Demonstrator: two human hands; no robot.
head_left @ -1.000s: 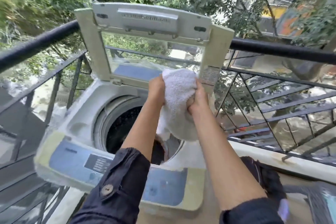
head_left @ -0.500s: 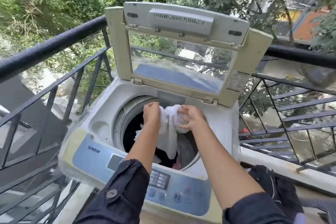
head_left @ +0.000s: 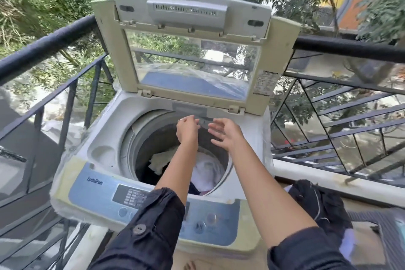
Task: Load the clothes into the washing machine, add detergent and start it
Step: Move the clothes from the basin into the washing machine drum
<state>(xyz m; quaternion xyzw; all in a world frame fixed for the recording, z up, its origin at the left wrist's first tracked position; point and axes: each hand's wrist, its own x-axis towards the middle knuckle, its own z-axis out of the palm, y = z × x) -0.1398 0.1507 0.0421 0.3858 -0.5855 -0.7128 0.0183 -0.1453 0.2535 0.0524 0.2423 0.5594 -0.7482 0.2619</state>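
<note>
Two bare hands hover over the round drum mouth of the white top-loading washing machine (head_left: 105, 138), whose clear-windowed lid (head_left: 190, 13) stands upright. The left hand (head_left: 187, 129) and right hand (head_left: 228, 136) have their fingers loosely spread, gripping nothing. Down in the drum lie a white towel (head_left: 207, 171), a cream cloth (head_left: 161, 160) and dark garments (head_left: 194, 188). A heap of dark clothes (head_left: 317, 204) sits just right of the machine, near the black metal railing (head_left: 43, 44).

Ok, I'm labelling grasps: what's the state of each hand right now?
Left hand: open, holding nothing, above the round grey washing-machine drum.
Right hand: open, holding nothing.
</note>
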